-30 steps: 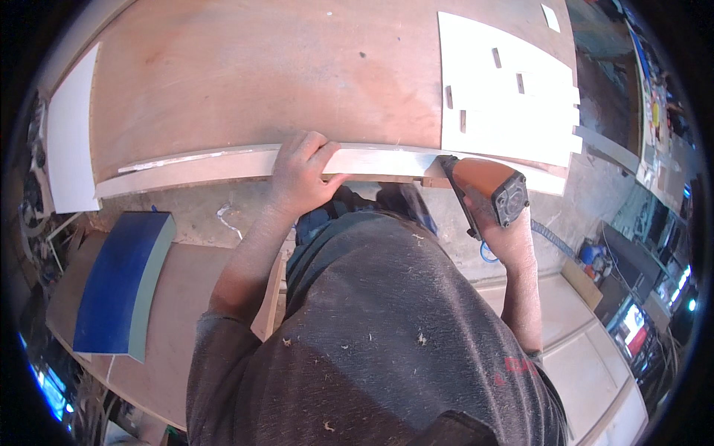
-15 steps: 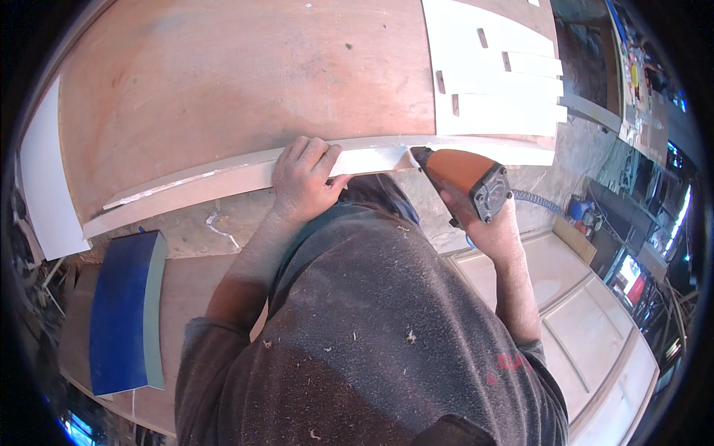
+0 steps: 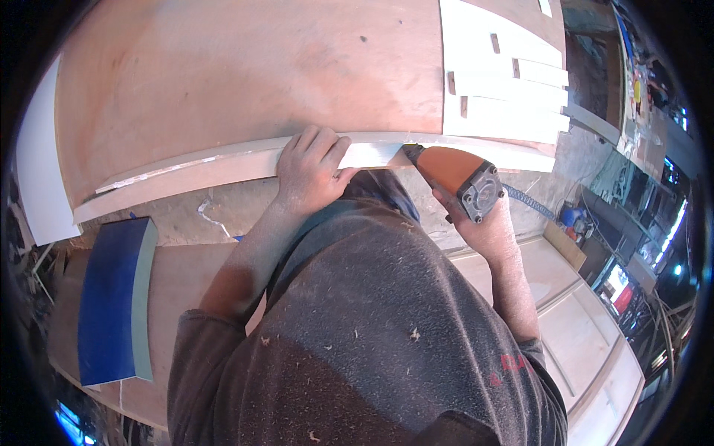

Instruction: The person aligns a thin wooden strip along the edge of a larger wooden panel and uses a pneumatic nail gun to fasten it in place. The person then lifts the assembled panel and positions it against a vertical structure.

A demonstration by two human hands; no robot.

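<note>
My left hand (image 3: 312, 171) is closed over a pale wooden strip (image 3: 238, 165) that runs along the near edge of a large wooden panel (image 3: 253, 67). Its fingers lie over the top, and the thumb is at the near side. In my right hand (image 3: 483, 223) is an orange and black air nailer (image 3: 454, 172), gripped by its handle. The nailer's dark nose meets the strip a short way right of my left hand. A coiled air hose (image 3: 529, 201) leads off to the right behind the nailer.
White sheets with small brown blocks (image 3: 495, 43) lie on the panel at right. A white board (image 3: 39, 156) stands at the far left. Lower left rests a blue curved piece (image 3: 111, 297); framed wooden panels (image 3: 580, 334) lie lower right.
The nailer has moved slightly left along the strip, closer to my left hand. My left hand keeps its hold. The whole view has shifted a little.
</note>
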